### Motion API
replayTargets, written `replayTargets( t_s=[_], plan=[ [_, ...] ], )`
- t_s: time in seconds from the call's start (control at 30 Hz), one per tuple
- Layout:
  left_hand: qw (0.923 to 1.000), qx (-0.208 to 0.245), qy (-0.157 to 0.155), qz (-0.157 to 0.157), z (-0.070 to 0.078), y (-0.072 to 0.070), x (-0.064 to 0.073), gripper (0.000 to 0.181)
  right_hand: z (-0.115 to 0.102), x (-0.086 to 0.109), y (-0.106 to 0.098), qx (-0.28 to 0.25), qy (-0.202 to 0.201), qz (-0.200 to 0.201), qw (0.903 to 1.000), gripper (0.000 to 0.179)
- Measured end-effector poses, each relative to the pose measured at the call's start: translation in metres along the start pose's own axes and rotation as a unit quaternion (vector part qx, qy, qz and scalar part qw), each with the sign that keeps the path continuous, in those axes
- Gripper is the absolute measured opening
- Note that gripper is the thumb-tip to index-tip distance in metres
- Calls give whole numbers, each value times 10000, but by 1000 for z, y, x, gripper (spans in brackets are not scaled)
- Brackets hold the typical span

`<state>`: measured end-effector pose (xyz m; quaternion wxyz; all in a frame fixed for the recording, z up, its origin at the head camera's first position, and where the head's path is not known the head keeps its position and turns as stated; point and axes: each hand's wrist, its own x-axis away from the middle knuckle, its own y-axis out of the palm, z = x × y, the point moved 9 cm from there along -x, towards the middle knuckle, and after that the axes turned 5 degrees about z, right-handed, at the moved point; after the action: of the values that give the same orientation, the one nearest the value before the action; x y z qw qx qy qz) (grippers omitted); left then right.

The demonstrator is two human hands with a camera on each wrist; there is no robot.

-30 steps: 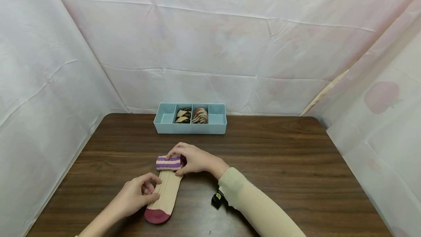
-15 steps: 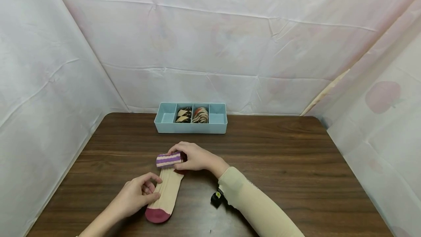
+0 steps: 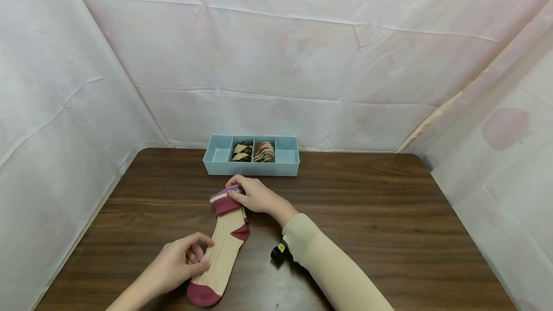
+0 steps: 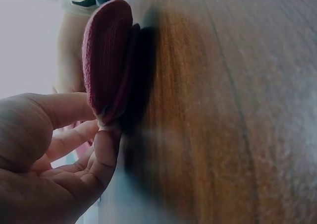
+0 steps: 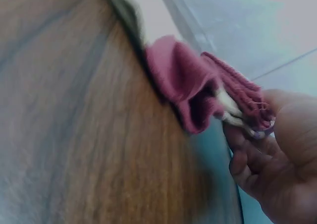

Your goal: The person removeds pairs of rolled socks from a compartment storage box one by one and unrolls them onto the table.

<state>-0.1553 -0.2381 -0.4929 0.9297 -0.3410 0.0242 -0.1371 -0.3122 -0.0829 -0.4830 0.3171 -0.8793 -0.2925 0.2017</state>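
Note:
A cream sock (image 3: 224,258) with a maroon toe, heel and cuff band lies lengthwise on the dark wood table. Its turned-down cuff (image 3: 226,203) has a purple and white striped edge. My right hand (image 3: 261,198) pinches that cuff at its far end, thumb on the near side; in the right wrist view the maroon heel (image 5: 178,70) bulges beside the gathered cuff. My left hand (image 3: 177,260) pinches the sock's left edge above the toe. The left wrist view shows the maroon toe (image 4: 106,60) in two layers, standing close over the table.
At the back of the table (image 3: 367,196) stands a light blue divided box (image 3: 250,169). Its middle compartments hold a black and cream diamond-patterned rolled sock (image 3: 242,151) and a striped rolled sock (image 3: 264,151). Pale patterned cloth (image 3: 276,61) hangs around the table.
My right hand has drawn the cuff away toward the box, partly unrolling it, so a maroon band and the heel now show. The toe has shifted slightly nearer; my left hand keeps its hold.

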Motion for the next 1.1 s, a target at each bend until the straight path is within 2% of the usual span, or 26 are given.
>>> replayTargets(
  t_s=[0.03,0.2,0.27,0.4,0.57,0.73,0.93,1.1],
  plan=[
    [10000,17,24,-21,0,1,0,37,7,-4,4,173,-87,34,9998,28],
    [9999,94,61,-101,0,2,1,37,13,-6,8,786,-29,-14,9969,24],
    [9998,106,52,-131,0,2,0,37,8,-4,4,891,67,-29,9960,21],
    [9998,85,-16,-168,-1,3,-1,37,9,-4,4,1119,-28,12,9937,17],
    [9999,-17,-144,15,-4,0,-3,36,9,-4,6,1204,-238,44,9924,9],
    [9995,-80,-193,236,-5,-2,-5,36,9,-3,6,1222,-336,10,9919,9],
    [9999,-63,-136,35,-4,1,-7,40,11,0,5,1105,-553,-208,9921,14],
    [9998,-51,-187,-67,-8,3,-7,42,15,5,3,1033,-530,-473,9921,22]
  ],
)
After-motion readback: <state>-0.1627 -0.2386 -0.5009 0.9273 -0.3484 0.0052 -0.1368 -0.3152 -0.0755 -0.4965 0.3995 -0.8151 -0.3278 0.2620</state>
